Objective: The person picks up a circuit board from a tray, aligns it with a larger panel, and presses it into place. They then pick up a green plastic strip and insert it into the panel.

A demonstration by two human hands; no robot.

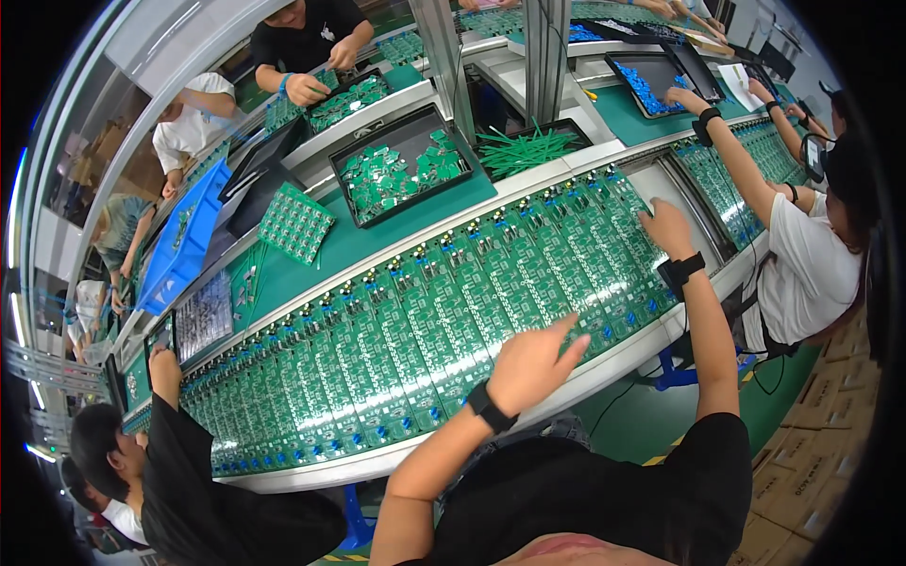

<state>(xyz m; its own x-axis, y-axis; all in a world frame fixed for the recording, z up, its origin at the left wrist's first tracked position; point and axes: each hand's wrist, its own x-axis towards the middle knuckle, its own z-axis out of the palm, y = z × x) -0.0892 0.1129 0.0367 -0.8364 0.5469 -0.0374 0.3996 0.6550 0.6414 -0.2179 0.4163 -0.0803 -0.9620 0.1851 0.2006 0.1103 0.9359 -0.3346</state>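
Note:
A long row of green circuit boards (415, 358) lies side by side on the conveyor in front of me, with blue parts along the near edge and metal and blue parts along the far edge. My left hand (538, 371) is over the boards right of the middle, thumb and forefinger spread, nothing seen between them. My right hand (668, 231) is at the right end of the row, beside the last board (623, 226). Its thumb and forefinger stand apart by that board's far end; whether they touch it I cannot tell. Both wrists wear black bands.
Behind the conveyor stand a black tray (351, 213) of small green boards, a pile of green strips (528, 151), a panel of small boards (295, 223) and a blue bin (156, 300). Metal posts (444, 57) rise beyond. Co-workers sit left, right and opposite; one reaches into a tray of blue parts (642, 90).

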